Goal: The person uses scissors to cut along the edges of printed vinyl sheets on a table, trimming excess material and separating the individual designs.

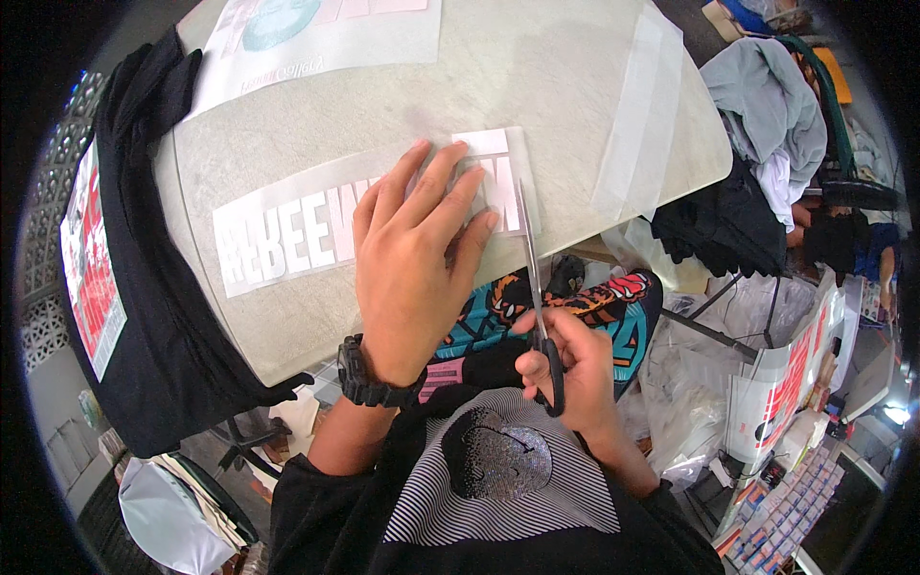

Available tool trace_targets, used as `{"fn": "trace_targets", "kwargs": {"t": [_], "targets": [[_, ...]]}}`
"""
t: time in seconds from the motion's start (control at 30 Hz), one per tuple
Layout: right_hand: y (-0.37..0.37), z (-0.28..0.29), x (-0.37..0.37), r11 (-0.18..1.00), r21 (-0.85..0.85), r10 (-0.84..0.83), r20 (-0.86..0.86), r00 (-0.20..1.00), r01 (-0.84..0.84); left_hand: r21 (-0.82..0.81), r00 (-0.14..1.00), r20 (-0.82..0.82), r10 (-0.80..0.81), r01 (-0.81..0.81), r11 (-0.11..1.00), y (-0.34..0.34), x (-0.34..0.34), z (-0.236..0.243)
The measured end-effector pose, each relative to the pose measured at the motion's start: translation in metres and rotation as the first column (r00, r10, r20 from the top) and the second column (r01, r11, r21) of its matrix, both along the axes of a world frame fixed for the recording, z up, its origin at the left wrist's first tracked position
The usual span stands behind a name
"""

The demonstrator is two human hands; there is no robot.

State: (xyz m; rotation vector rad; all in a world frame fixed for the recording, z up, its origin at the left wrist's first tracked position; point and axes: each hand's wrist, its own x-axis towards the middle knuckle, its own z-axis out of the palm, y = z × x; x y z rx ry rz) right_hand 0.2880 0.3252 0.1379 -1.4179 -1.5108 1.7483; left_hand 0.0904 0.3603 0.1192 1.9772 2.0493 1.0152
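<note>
My left hand (414, 254), with a black watch on its wrist, lies flat with fingers spread on a clear film strip (287, 235) printed with white block letters. The strip rests on a grey table (402, 96). My right hand (567, 369) grips black-handled scissors (533, 273). Their blades point away from me and run along the strip's right end, just right of my left fingertips.
A black garment (144, 316) hangs over the table's left edge with a red and white print sheet (91, 264) on it. Another printed film (307, 38) lies at the table's far side, a clear film strip (642, 110) at its right. Clothes and printed sheets crowd the right.
</note>
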Motion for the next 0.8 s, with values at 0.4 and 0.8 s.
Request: {"fn": "trace_targets", "kwargs": {"t": [0.4,0.8], "targets": [[-0.002,-0.002,-0.006,0.999,0.031,-0.034,0.031,0.999,0.033,-0.033,1.0,0.025,-0.014,0.015,0.999,0.0,-0.001,0.0],[0.013,-0.006,-0.013,0.997,0.068,-0.049,0.025,0.998,0.047,0.007,0.998,0.05,-0.026,0.026,1.0,0.0,0.0,-0.001]]}}
